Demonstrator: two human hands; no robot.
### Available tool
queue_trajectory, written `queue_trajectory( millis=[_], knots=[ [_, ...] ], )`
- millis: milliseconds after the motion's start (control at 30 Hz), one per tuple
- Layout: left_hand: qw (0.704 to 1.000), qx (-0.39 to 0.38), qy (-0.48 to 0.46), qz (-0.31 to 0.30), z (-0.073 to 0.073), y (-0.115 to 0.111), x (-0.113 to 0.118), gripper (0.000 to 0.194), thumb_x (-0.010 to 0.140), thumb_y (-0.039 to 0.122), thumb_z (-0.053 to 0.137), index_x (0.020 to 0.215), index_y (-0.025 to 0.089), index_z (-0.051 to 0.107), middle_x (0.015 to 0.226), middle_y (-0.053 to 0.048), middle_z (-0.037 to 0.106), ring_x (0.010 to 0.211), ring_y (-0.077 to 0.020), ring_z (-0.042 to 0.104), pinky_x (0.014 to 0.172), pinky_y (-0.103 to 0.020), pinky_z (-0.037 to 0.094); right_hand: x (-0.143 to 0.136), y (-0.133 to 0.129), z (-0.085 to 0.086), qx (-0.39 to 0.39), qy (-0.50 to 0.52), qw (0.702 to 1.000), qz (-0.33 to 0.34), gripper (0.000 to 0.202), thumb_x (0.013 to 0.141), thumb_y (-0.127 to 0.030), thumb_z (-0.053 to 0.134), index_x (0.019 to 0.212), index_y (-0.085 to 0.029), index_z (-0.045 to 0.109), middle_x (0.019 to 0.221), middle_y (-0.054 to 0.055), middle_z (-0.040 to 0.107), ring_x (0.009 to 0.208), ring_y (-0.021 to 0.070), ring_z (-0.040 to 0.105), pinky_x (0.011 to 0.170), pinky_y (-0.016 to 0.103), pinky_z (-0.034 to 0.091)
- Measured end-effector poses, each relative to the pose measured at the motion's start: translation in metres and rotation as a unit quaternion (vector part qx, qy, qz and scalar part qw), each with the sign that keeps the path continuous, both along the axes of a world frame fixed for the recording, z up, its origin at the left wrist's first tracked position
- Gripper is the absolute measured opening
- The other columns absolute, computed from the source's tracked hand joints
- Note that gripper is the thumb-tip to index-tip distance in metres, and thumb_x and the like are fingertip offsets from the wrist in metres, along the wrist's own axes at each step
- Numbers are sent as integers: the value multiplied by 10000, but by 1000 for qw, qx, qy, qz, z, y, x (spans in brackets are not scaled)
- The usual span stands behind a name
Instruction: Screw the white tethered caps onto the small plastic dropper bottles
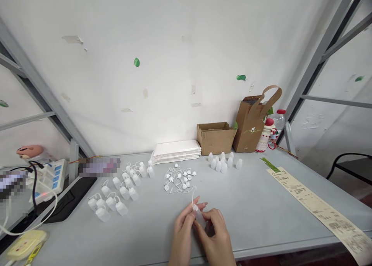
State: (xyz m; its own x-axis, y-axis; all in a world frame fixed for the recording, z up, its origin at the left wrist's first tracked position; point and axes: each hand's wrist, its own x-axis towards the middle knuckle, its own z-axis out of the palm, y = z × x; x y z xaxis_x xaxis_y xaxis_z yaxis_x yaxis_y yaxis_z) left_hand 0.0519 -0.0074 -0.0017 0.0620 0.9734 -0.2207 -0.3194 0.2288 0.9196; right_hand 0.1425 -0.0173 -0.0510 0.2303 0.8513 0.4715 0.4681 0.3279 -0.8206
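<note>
Near the table's front edge, my left hand [183, 223] and my right hand [215, 231] both grip one small translucent plastic bottle [200, 216]. It is tilted, and a white strap loops up from its neck. Fingers hide part of the bottle. Just beyond my hands lies a loose pile of white caps with straps [180, 177]. To the left stand several small bottles with caps and looped straps [124, 192]. Bottles without straps [222, 163] are grouped at the back right.
A stack of white sheets or packets [176, 151] lies against the wall beside an open cardboard box [217, 139]. Right of it are a brown paper bag [247, 130] and a long printed paper strip [314, 208]. A power strip [52, 181] and black mat [68, 200] lie left.
</note>
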Motion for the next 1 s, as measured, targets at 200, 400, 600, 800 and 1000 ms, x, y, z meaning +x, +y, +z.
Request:
queue_trajectory(
  millis=[200,400,600,800,1000],
  knots=[
    [999,8,-39,-22,-7,1,-1,364,742,236,510,1069,167,655,1007,-79,714,1069,-260,566,947,-380,400,6,1,0,-5,-7,1000,22,119,813,-284,585,715,-217,574,633,-7,540,560,147,506,507,241,450],
    [997,14,-70,-41,-6,2,-2,384,680,182,516,1028,182,679,1001,-78,716,1069,-268,566,964,-407,384,6,2,-2,2,-5,1000,31,120,824,-290,566,731,-214,559,647,-2,528,577,150,499,520,248,445],
    [999,26,-21,2,-4,3,0,338,642,334,698,939,173,703,966,-112,723,1027,-287,596,903,-382,451,2,2,2,19,34,999,11,169,838,-348,540,731,-219,565,642,-4,516,592,162,484,541,258,428],
    [999,34,-7,-32,-1,9,-17,363,687,359,672,1012,197,672,1040,-102,703,1024,-271,598,898,-382,451,4,3,6,18,52,991,119,179,855,-320,523,977,-230,618,752,23,618,674,167,557,621,255,472],
    [999,33,-10,-41,8,5,-18,399,708,373,648,1064,192,644,1093,-124,677,1134,-286,523,962,-408,391,-1,0,3,7,98,991,95,179,837,-352,551,927,-230,645,728,19,611,663,167,549,625,255,453]
  ],
)
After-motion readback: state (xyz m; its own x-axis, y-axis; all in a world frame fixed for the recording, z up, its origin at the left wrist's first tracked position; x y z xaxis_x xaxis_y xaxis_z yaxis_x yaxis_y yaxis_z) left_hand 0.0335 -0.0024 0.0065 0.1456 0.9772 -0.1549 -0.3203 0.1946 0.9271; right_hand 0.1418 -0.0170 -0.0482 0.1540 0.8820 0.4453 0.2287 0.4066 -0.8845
